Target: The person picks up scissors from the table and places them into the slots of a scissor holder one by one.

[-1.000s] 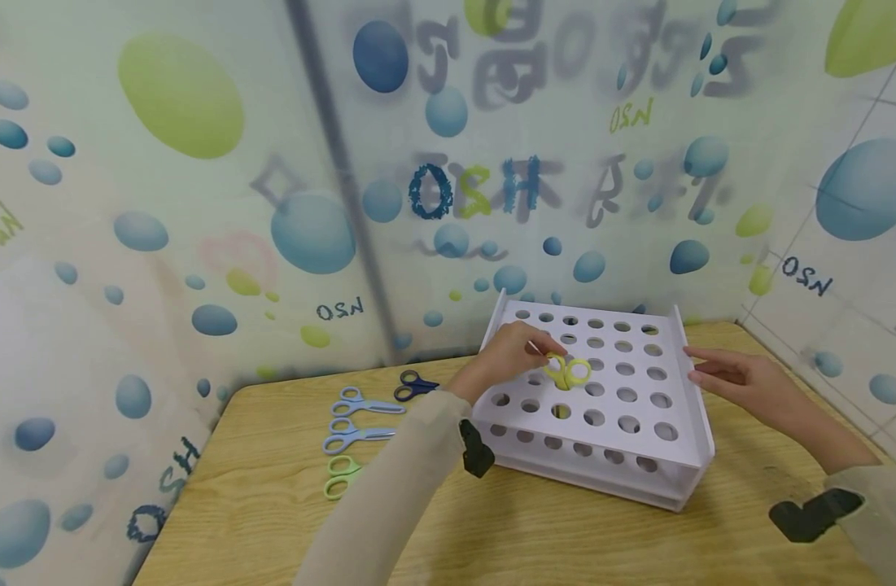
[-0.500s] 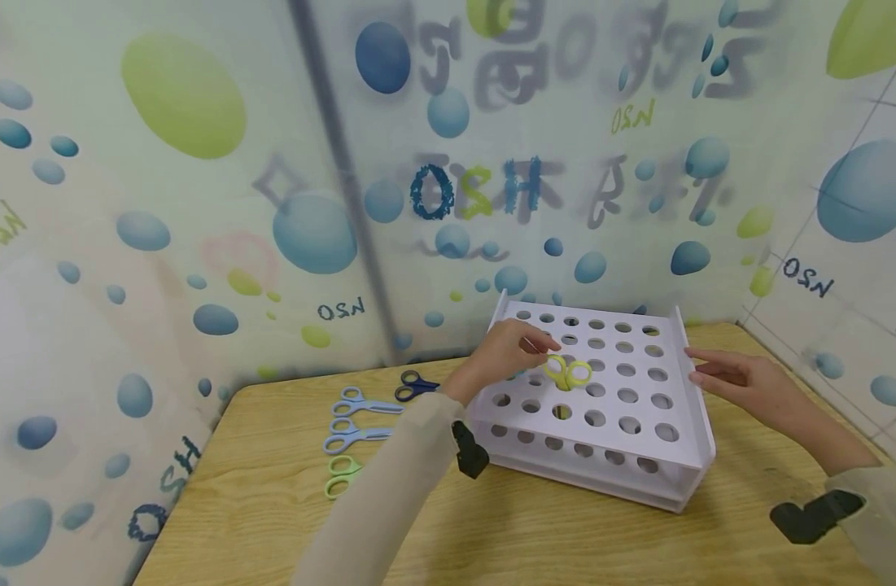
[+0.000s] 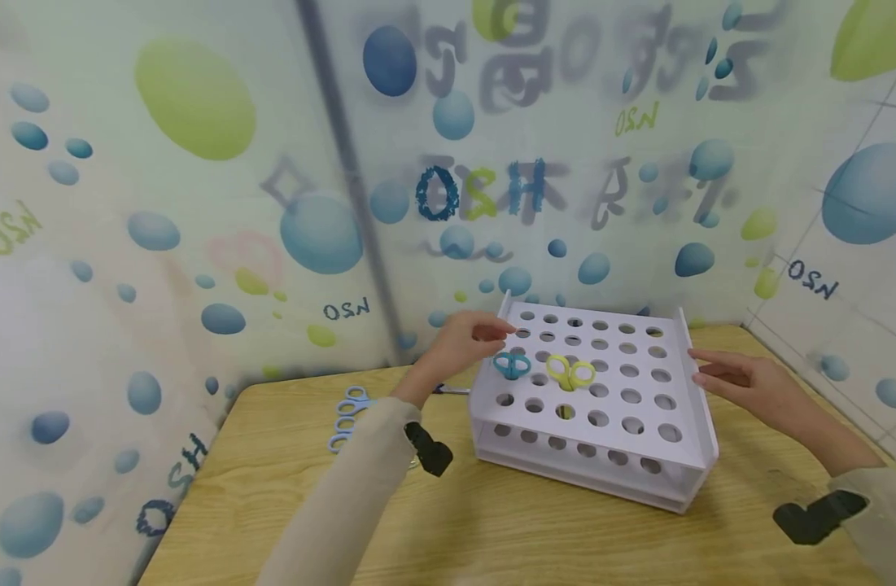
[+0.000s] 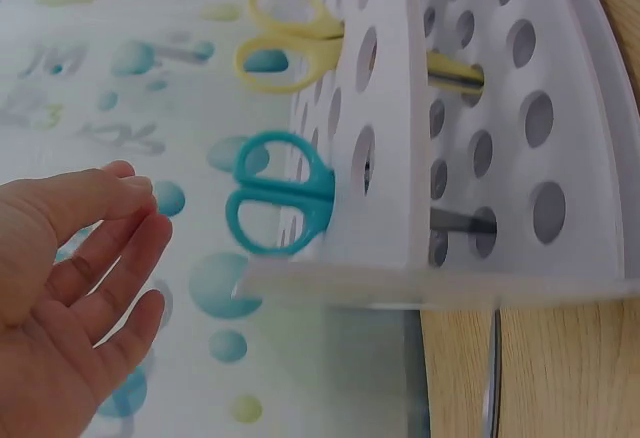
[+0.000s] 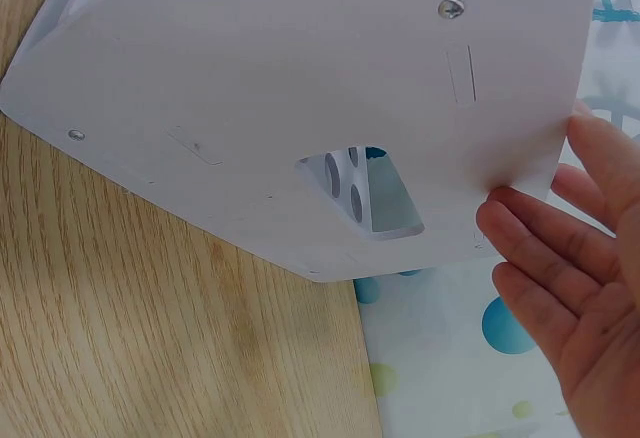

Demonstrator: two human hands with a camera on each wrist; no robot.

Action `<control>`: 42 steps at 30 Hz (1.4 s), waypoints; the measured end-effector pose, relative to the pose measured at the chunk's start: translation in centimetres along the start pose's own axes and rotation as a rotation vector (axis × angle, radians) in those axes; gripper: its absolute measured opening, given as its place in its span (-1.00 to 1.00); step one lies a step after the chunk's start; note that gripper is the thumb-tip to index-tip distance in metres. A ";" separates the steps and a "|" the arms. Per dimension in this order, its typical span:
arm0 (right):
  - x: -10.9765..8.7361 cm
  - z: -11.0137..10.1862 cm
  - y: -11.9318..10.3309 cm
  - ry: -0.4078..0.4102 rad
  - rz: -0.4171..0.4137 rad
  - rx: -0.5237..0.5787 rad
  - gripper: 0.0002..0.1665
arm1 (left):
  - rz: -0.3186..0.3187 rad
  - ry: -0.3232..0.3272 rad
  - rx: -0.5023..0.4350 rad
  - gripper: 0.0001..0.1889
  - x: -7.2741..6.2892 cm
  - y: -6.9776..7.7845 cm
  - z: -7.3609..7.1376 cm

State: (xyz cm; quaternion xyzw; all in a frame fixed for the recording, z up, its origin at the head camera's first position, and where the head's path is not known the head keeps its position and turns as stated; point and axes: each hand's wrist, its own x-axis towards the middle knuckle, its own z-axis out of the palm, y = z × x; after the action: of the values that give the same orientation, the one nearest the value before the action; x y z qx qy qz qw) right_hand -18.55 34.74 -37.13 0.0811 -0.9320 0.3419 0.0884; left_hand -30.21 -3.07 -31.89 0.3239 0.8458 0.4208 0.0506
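Note:
A white rack (image 3: 616, 443) with rows of round holes stands on the table. Teal scissors (image 3: 513, 365) and yellow scissors (image 3: 569, 373) sit blades down in its holes, handles above the top panel; their blades show between the panels in the left wrist view. My left hand (image 3: 465, 346) hovers beside the rack's left edge, near the teal handles, fingers loosely bent around nothing. In the left wrist view a gap separates that hand (image 4: 90, 278) from the teal handles. My right hand (image 3: 748, 389) touches the rack's right side panel (image 5: 250, 78) with extended fingertips.
Two light blue scissors (image 3: 356, 400) lie on the wooden table (image 3: 264, 505) left of the rack, partly behind my left forearm. A dark-handled pair's blade (image 3: 453, 391) pokes out past the left wrist. A patterned curtain (image 3: 198, 325) hangs behind the table.
My left hand has drawn back left and slightly up, uncovering the teal scissors standing in the rack. Its forearm now covers the green scissors on the table. The right hand stays on the rack's side.

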 end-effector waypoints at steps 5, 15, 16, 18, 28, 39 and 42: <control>0.0 -0.1 0.0 -0.014 0.008 -0.006 -0.38 | 0.009 0.068 -0.070 -0.75 -1.4 -1.0 -1.7; 0.0 0.1 0.1 -0.013 -0.007 -0.005 -0.40 | 0.046 0.115 -0.077 -0.74 -4.5 -2.8 -4.7; 0.0 0.1 0.2 -0.013 -0.007 -0.002 -0.40 | 0.036 0.117 -0.077 -0.74 -4.8 -3.0 -5.0; 0.0 0.2 0.2 -0.008 -0.008 -0.004 -0.40 | 0.007 0.126 -0.082 -0.73 -5.4 -3.5 -5.3; -0.1 0.3 0.5 0.014 0.006 -0.024 -0.41 | -0.070 0.150 -0.101 -0.72 -8.9 -5.1 -6.3; -0.1 0.2 0.6 0.013 -0.003 0.001 -0.41 | -0.112 0.192 -0.082 -0.75 -12.0 -7.6 -7.1; -0.1 0.2 0.6 0.010 -0.001 -0.002 -0.41 | -0.163 0.200 -0.072 -0.74 -13.2 -8.1 -7.1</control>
State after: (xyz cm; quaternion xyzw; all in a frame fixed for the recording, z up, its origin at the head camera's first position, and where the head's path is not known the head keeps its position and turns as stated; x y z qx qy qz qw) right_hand -18.62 35.04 -37.65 0.0796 -0.9318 0.3415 0.0933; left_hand -26.54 -19.23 -35.83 0.2083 0.8547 0.4754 0.0115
